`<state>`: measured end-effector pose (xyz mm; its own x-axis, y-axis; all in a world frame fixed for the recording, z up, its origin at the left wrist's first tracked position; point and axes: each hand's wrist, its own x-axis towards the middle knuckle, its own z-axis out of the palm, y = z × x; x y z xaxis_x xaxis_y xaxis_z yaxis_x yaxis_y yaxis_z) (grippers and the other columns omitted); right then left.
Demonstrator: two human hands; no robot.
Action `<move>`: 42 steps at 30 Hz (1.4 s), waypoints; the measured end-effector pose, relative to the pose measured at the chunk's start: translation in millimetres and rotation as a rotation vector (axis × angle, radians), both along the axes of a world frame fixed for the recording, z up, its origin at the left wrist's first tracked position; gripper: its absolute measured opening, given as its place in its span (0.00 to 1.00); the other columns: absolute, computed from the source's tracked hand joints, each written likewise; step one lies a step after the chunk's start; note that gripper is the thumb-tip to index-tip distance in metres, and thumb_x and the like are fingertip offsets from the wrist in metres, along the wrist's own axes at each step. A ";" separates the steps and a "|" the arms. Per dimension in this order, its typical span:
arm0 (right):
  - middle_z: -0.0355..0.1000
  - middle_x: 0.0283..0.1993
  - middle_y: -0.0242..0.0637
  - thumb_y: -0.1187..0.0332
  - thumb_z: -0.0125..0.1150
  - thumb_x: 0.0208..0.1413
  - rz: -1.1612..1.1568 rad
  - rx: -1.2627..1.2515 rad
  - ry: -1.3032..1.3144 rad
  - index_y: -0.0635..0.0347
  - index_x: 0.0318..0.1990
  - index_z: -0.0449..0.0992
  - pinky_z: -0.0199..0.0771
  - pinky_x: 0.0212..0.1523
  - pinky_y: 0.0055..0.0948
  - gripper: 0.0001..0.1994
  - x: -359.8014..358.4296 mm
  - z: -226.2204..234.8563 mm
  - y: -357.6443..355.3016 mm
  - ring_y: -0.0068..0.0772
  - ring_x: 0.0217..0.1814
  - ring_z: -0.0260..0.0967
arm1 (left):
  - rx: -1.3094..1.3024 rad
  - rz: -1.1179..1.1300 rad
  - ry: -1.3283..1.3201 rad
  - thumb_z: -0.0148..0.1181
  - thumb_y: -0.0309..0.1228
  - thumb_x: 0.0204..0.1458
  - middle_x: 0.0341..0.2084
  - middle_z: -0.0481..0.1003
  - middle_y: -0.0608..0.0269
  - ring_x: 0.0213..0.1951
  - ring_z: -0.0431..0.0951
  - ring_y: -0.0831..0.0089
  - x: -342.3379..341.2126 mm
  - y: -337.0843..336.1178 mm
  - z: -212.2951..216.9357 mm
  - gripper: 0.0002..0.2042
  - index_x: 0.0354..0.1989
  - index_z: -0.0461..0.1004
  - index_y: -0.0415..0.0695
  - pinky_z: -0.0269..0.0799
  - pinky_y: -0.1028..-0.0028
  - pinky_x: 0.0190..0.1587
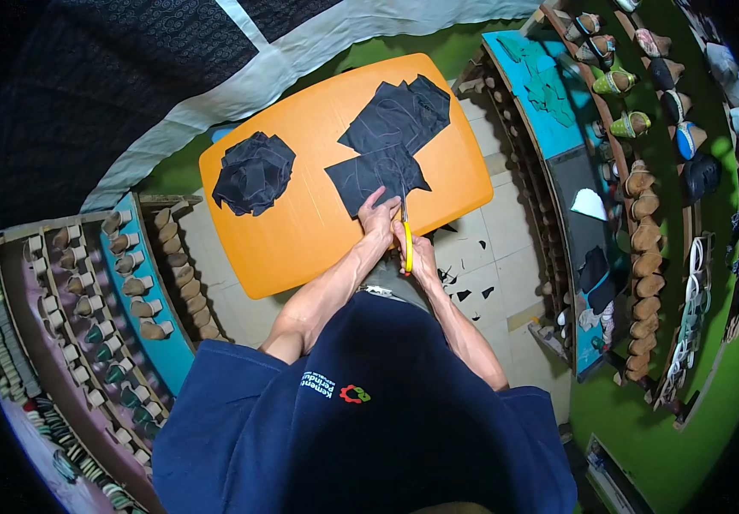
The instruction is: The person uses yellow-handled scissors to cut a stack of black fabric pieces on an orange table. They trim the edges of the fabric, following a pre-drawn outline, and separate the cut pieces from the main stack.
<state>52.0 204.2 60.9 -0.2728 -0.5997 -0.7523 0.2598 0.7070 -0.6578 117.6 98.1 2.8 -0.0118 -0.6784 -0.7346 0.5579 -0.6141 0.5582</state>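
My right hand (422, 258) is closed around the yellow handles of a pair of scissors (408, 246) at the near edge of the orange table (309, 248). The blades point away from me and reach into a piece of black cloth (359, 177). Close beside the blades, my left hand (378, 218) grips the near edge of this cloth, some fingers lying on top. Thin pale outlines run over the cloth. Its far side meets a larger stack of black cloth pieces (399, 116). A loose pile of cut black pieces (254, 174) lies on the table's left half.
Small black scraps (464, 294) are scattered on the tiled floor right of the table. Racks of shoe lasts (646, 236) line the right wall, beside a blue shelf (528, 73) with green pieces. More racks with lasts (134, 285) stand at left. A dark patterned curtain (121, 77) hangs behind.
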 end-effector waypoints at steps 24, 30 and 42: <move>0.60 0.16 0.26 0.32 0.61 0.51 -0.003 0.014 -0.103 0.56 0.27 0.69 0.66 0.13 0.23 0.32 -5.7 1.5 -11.9 0.21 0.13 0.62 | 0.027 -0.054 0.023 0.62 0.12 0.49 0.38 0.79 0.47 0.37 0.81 0.65 14.8 7.5 22.5 0.26 0.59 0.68 0.34 0.81 0.72 0.43; 0.60 0.17 0.26 0.28 0.57 0.51 0.000 -0.003 -0.114 0.58 0.29 0.70 0.70 0.18 0.23 0.35 -8.2 0.1 -25.1 0.20 0.15 0.61 | -0.001 -0.160 0.023 0.62 0.14 0.50 0.41 0.78 0.45 0.39 0.81 0.64 20.9 12.7 33.5 0.27 0.61 0.66 0.34 0.81 0.71 0.45; 0.59 0.16 0.27 0.24 0.49 0.51 0.048 0.023 -0.074 0.57 0.28 0.68 0.63 0.14 0.22 0.37 -11.8 5.4 -30.8 0.21 0.13 0.59 | -0.039 -0.119 0.050 0.64 0.14 0.49 0.42 0.78 0.44 0.42 0.81 0.61 22.5 13.3 29.2 0.29 0.62 0.65 0.33 0.80 0.68 0.49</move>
<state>40.3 173.4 66.3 -0.1874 -0.5931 -0.7830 0.2728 0.7343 -0.6215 140.1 111.4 32.0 -0.1302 -0.6982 -0.7039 0.5100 -0.6560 0.5564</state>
